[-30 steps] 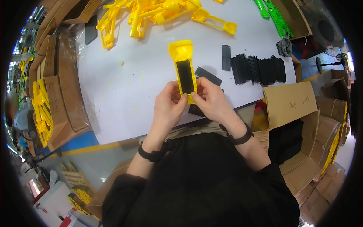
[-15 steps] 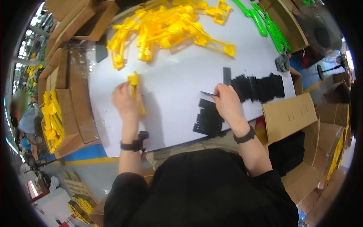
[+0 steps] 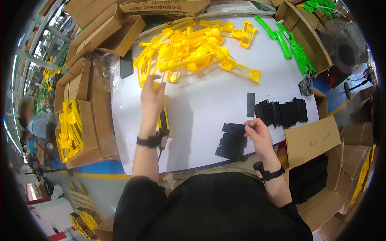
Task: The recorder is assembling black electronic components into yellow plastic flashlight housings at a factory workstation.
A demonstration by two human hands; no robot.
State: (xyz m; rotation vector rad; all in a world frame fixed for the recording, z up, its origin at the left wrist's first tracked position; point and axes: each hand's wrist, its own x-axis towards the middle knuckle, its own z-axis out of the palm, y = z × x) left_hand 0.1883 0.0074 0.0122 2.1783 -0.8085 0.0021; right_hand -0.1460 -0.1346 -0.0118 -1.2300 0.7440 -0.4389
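Observation:
My left hand (image 3: 152,98) reaches to the near left edge of a pile of yellow plastic parts (image 3: 197,44). Its fingers close around a slightly blurred yellow plastic part (image 3: 157,85). Beside my left wrist, another yellow part with a black strip in it (image 3: 163,119) lies on the white table, partly hidden by the forearm. My right hand (image 3: 259,134) is over the right side of a fanned stack of black strips (image 3: 231,142). Thumb and forefinger pinch together at the end of one dark strip there.
A row of black strips (image 3: 281,112) and a single dark strip (image 3: 250,104) lie to the right. Green parts (image 3: 297,52) and a grey bundle (image 3: 306,86) are at the far right. Cartons (image 3: 315,140) flank the white table (image 3: 209,104); a dark flat object (image 3: 126,64) lies far left.
My left hand has moved forward from the yellow part it held to the pile; that part now lies by my wrist. My right hand has drawn back to the black stack, and the view has shifted.

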